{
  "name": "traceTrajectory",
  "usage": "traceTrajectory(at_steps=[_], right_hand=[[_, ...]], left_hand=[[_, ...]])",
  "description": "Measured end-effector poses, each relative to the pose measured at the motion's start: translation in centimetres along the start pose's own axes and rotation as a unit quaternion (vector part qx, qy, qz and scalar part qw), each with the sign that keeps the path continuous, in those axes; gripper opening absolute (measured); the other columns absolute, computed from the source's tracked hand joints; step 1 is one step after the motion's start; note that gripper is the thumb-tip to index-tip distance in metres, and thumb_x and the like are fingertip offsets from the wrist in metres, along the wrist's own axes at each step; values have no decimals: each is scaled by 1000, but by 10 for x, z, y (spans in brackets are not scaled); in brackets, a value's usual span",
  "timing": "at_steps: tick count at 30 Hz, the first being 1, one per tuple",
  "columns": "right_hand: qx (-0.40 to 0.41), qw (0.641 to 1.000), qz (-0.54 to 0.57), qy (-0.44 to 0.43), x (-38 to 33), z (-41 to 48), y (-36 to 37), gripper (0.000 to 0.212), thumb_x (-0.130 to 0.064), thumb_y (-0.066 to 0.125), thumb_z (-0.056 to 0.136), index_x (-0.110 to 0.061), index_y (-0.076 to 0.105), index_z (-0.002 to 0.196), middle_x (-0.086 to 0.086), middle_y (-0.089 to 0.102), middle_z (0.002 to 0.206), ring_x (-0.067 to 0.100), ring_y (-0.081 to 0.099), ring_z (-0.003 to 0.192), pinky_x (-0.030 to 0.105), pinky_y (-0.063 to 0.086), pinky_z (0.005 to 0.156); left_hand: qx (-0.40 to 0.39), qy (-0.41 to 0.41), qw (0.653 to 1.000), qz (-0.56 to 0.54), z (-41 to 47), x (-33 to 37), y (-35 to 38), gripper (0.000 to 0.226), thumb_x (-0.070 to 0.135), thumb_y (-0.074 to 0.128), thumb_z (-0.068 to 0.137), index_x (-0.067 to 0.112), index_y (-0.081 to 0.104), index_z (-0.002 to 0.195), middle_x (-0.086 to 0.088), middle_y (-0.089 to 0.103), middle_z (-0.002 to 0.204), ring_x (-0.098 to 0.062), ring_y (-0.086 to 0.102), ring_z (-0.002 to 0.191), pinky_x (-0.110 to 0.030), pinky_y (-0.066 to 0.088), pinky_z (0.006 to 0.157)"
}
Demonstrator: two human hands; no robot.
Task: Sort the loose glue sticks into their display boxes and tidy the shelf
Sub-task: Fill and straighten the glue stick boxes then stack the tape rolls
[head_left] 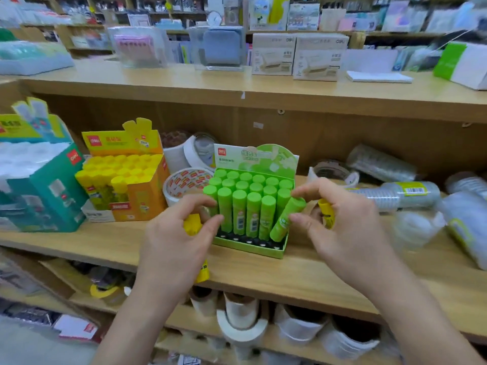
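The person's left hand (174,243), fingers curled round a yellow plastic glue stick (191,224), and right hand (342,225), fingers pinching a tilted green plastic glue stick (286,219), meet at a green cardboard display box (247,247) on the wooden shelf (329,280). The sticks look light, rigid and slippery, so a mid-barrel grip suits them.

Teal carton (44,191) far left. Printed tape roll (184,183) mid-row, white rolls (196,154) behind it. Shrink-wrapped clear tape packs (411,193) right. Two white cartons (316,57) above.

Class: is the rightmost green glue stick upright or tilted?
Tilted: the green glue stick leans right at its top, while its neighbours stand upright.
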State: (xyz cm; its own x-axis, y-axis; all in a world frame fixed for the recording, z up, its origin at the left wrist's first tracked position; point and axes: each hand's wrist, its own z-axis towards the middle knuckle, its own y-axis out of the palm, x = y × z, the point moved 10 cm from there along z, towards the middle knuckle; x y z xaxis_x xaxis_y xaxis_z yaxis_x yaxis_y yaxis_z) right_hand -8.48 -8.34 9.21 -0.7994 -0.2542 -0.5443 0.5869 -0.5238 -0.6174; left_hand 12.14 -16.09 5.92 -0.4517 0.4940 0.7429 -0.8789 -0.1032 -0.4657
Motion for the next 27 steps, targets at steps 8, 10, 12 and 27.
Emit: traceTrajectory(at_steps=[8,10,12,27], right_hand=[[15,994,-101,-28,-16,-5,14,31,-5,79,73,-17,65,97,-16,51,77,1,43,67,19,39,65],[19,995,-99,-19,-14,-5,15,31,-5,78,73,-19,65,98,-24,47,77,-1,44,67,18,38,65],[23,995,-94,-9,-13,-4,14,30,-6,78,74,-19,65,97,-28,44,78,-4,46,68,14,36,67],[21,988,-151,3,-8,-2,18,24,-19,79,74,-25,63,91,-11,54,82,9,45,73,35,47,63]], left_hand=[[-29,30,999,31,11,-12,-7,50,19,76,79,36,58,122,9,58,72,-4,57,75,-15,42,69],[-50,29,998,35,13,-15,-4,51,19,75,80,35,59,125,12,57,73,0,56,73,-9,39,69],[-63,37,996,43,15,-15,-3,53,18,75,80,34,60,127,18,57,77,3,54,77,-7,38,75],[-86,68,992,55,18,-13,9,60,15,76,79,39,54,130,17,59,112,15,41,108,5,28,89]])
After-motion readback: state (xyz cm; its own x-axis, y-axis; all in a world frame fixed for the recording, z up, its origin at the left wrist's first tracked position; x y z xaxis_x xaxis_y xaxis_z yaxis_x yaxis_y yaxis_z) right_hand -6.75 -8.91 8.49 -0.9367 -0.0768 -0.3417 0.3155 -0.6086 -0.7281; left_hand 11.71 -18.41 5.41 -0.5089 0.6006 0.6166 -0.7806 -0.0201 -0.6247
